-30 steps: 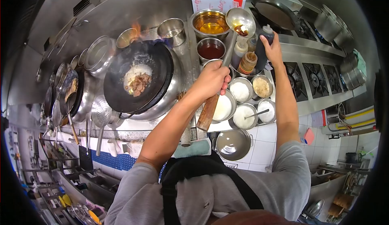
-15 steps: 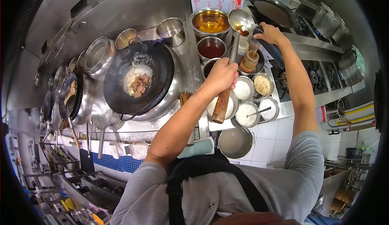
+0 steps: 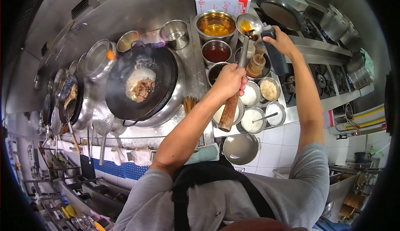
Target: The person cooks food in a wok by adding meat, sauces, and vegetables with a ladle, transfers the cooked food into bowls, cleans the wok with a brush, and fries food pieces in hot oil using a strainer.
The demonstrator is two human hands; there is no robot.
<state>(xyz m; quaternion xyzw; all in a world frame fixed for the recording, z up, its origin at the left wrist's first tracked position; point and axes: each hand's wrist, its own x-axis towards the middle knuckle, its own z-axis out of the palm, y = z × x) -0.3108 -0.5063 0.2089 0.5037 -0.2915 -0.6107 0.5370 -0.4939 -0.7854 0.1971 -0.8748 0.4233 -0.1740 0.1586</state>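
Observation:
My left hand [image 3: 228, 80] is wrapped round the wooden-ended handle of a long ladle [image 3: 246, 50]. The ladle's bowl, up beside the large bowl of yellow oil [image 3: 216, 25], holds yellowish stuff and a dark sauce. In my right hand [image 3: 280, 41] is a dark squeeze bottle [image 3: 279, 59], tilted with its grey nozzle end at the edge of the ladle's bowl. Just below stands a tub with several sauce bottles [image 3: 256, 64]. To the left, chunks of browned meat [image 3: 142, 89] and a pale bubbling liquid sit in a black wok [image 3: 118, 79].
Bowls of red sauce [image 3: 216, 54], white powders [image 3: 253, 118] and chopped pale garlic-like bits [image 3: 269, 88] crowd the counter. Gas burners [image 3: 321, 81] lie to the right. A perforated strainer [image 3: 102, 118] rests left of the wok, and flame shows behind the wok.
My right hand has come down slightly and turned the bottle, so its nozzle now shows. More dark sauce is visible in the ladle. Orange and bluish flames have appeared around the wok's far side.

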